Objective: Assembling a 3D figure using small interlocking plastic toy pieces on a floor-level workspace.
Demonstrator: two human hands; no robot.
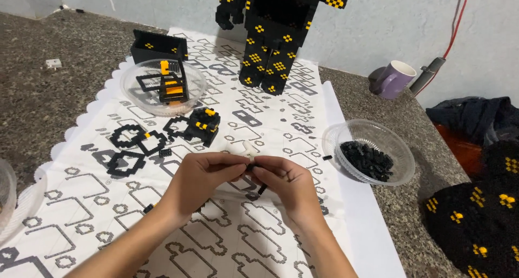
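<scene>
Black micro-brick strip (260,189), thin and short, was pinched between both our hands over the middle of the printed instruction sheet (227,245), toward its near edge. Left hand (201,179) had thumb and forefinger pressed together on the strip's upper end; right hand (286,185) pinched the same end from the other side, the remaining fingers curled in. The strip's lower end poked out below the right fingers. Exact joint was hidden by the fingertips.

Risks as we judged them: pieces are tiny, so uneven squeeze could snap the strip apart or pop a brick loose onto the busy sheet pattern, where it would be hard to spot. The clear bowl of black bricks (370,151) sat at the sheet's right edge, just beside our right forearm; a careless elbow swing could tip it.
</scene>
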